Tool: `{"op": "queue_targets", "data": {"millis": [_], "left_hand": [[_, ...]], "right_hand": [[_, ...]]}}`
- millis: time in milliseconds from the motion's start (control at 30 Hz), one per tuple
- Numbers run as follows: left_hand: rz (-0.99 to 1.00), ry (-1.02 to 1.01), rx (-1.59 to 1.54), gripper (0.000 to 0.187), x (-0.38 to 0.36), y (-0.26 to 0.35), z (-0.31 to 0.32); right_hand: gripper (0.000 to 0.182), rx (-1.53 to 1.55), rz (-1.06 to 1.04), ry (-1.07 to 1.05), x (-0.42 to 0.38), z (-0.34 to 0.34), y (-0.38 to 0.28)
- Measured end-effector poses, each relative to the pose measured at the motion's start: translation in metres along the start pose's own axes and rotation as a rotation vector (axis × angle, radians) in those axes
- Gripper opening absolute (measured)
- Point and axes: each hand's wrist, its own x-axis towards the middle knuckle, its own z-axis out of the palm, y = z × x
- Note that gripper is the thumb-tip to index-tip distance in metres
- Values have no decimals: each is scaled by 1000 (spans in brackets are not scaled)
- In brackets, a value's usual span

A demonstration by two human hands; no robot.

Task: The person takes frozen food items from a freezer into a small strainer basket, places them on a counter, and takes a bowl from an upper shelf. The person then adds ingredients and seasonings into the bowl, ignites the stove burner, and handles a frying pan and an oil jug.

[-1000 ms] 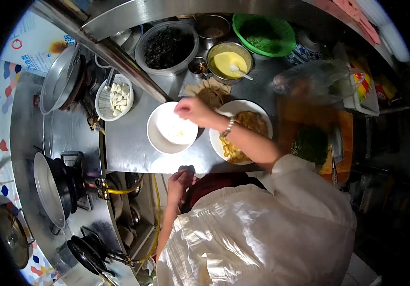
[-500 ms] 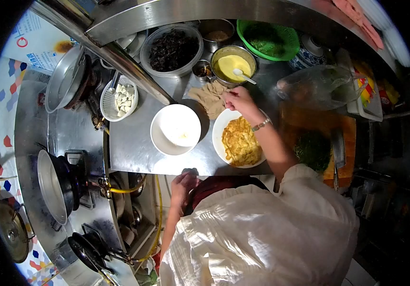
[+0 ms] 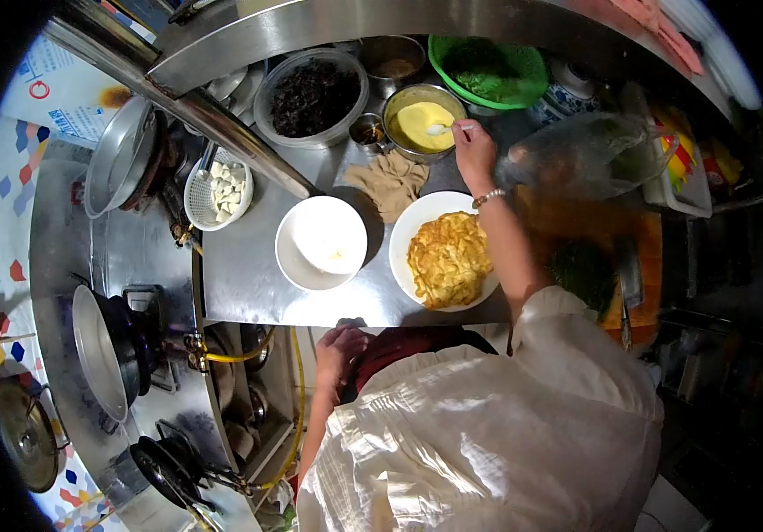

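Observation:
In the head view my right hand (image 3: 475,152) pinches the handle of a white spoon (image 3: 440,129). Its bowl end is over the yellow contents of a metal bowl (image 3: 389,129). Below that wrist a white plate (image 3: 401,275) carries a browned omelette (image 3: 449,263). My left hand (image 3: 339,353) is curled at the front edge of the steel counter (image 3: 248,284); what its fingers hold, if anything, is hidden. Nearest to it stands a white bowl (image 3: 297,257) with small pale bits inside. A crumpled tan cloth (image 3: 387,184) lies beside the metal bowl.
Behind are a tub of dark food (image 3: 319,93) and a green basket (image 3: 523,66) of greens. White cubes fill a small basket (image 3: 228,188). To the left are burners with a wok (image 3: 97,355). A cutting board (image 3: 645,257) with a cleaver (image 3: 629,275) lies right.
My right hand has moved up and right from the tan cloth to the metal bowl and taken hold of the white spoon. My left hand has stayed about where it was.

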Motion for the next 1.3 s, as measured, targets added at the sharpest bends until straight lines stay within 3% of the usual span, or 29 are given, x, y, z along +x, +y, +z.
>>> {"op": "queue_targets", "data": {"millis": [133,200,233,300,400,533,567,700,800,833,1067,1167,1300], "left_hand": [[-13,30,8,28,1,-3,-6],[-8,37,12,29,4,-7,-10],[-8,41,17,29,3,-8,-11],[-15,47,14,30,0,-7,-10],[-13,56,13,31,-1,-4,-6],[-2,54,38,32,-4,1,1],[-1,53,39,32,-4,2,2],[-27,35,35,32,-4,4,4],[-22,29,49,31,2,-4,0],[-3,30,58,31,3,-5,-1],[-37,55,39,31,-3,1,6],[-11,25,49,31,3,-4,1],[-10,15,22,31,5,-8,1]], "right_hand": [[11,-88,-237,-72,12,-7,-12],[10,-98,-535,-151,17,-12,-13],[10,-97,-534,-156,14,-14,-15],[11,-123,-533,-378,7,-20,-19],[11,-101,-648,-459,1,-14,-8],[12,-70,-617,-607,-9,-15,-17],[12,-85,-699,-536,-6,-14,-19],[15,-31,-602,-309,17,-9,-27],[15,-53,-660,-271,33,7,-10],[12,-73,-542,-366,32,8,-10],[13,-79,-573,-535,11,-1,-6],[11,-31,-409,-387,17,-11,-10],[12,-44,-380,-313,23,-11,-8]]}}
